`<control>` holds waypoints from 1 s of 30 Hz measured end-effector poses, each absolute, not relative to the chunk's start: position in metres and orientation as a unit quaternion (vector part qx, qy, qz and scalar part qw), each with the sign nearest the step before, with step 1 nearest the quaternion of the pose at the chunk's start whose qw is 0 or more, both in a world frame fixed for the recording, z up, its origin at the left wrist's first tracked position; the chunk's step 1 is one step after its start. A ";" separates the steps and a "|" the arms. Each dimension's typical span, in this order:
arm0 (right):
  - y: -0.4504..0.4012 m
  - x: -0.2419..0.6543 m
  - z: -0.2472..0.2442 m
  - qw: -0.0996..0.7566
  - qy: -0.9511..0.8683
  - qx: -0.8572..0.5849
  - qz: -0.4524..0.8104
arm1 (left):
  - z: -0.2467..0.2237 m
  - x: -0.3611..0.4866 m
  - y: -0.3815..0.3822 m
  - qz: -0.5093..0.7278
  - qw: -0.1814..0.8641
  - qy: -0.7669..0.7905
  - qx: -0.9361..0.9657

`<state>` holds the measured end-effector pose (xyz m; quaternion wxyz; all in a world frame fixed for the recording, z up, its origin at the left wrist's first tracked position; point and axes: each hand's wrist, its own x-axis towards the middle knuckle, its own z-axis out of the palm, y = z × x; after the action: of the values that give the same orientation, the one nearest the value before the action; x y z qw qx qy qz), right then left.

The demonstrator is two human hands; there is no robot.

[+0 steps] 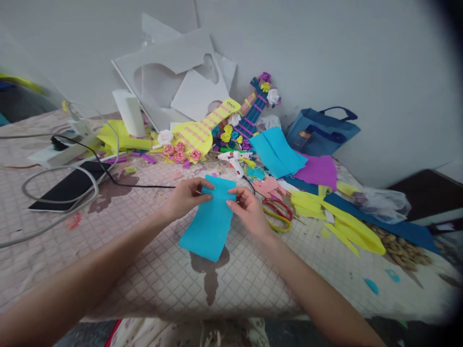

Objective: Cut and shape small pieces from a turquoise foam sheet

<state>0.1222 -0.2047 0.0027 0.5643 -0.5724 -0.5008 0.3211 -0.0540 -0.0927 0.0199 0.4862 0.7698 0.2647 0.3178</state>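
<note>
A strip of bright blue crepe paper [211,224] hangs between my two hands above the tablecloth, its lower end flaring toward me. My left hand [190,195] pinches its left edge near the top, thumb and fingertips closed on it. On the opposite edge, at about the same height, my right hand [248,207] grips the paper between thumb and fingers. Just beyond the strip lies a white glue gun [233,161]. Scissors with red and yellow handles [278,214] rest right of my right hand.
Yellow [193,137] and blue paper guitars [253,115] with paper flowers stand at the back. Folded blue paper [277,152], purple paper [318,171] and yellow strips [336,219] lie right. A black tablet-like slab [74,185], cables and a power strip [58,149] are left.
</note>
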 end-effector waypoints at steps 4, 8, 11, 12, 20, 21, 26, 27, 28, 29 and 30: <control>-0.204 0.122 0.001 0.571 -0.508 -0.577 0.288 | 0.024 -0.053 -0.095 0.321 0.486 0.269 0.767; -0.204 0.122 0.000 0.574 -0.507 -0.588 0.259 | 0.024 -0.053 -0.096 0.317 0.500 0.265 0.761; -0.205 0.122 0.001 0.572 -0.514 -0.597 0.230 | 0.021 -0.053 -0.095 0.319 0.511 0.254 0.757; -0.205 0.123 0.002 0.571 -0.515 -0.600 0.222 | 0.020 -0.053 -0.094 0.321 0.511 0.252 0.757; -0.205 0.123 0.004 0.570 -0.516 -0.612 0.185 | 0.011 -0.052 -0.091 0.348 0.497 0.262 0.751; -0.205 0.123 0.004 0.570 -0.517 -0.612 0.181 | 0.010 -0.052 -0.091 0.351 0.498 0.264 0.748; -0.205 0.122 0.005 0.571 -0.522 -0.611 0.166 | 0.010 -0.052 -0.091 0.352 0.496 0.271 0.746; -0.205 0.122 0.006 0.573 -0.522 -0.611 0.165 | 0.010 -0.052 -0.091 0.351 0.490 0.274 0.750; -0.206 0.122 0.006 0.573 -0.522 -0.609 0.166 | 0.010 -0.053 -0.091 0.349 0.482 0.278 0.754; -0.206 0.122 0.007 0.574 -0.523 -0.607 0.165 | 0.010 -0.053 -0.091 0.347 0.476 0.280 0.758; -0.206 0.122 0.007 0.576 -0.525 -0.605 0.163 | 0.011 -0.053 -0.091 0.345 0.471 0.281 0.762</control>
<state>0.1223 -0.2058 0.0074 0.5757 -0.6050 -0.5252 0.1634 -0.0533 -0.0912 0.0107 0.4708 0.7618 0.2809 0.3453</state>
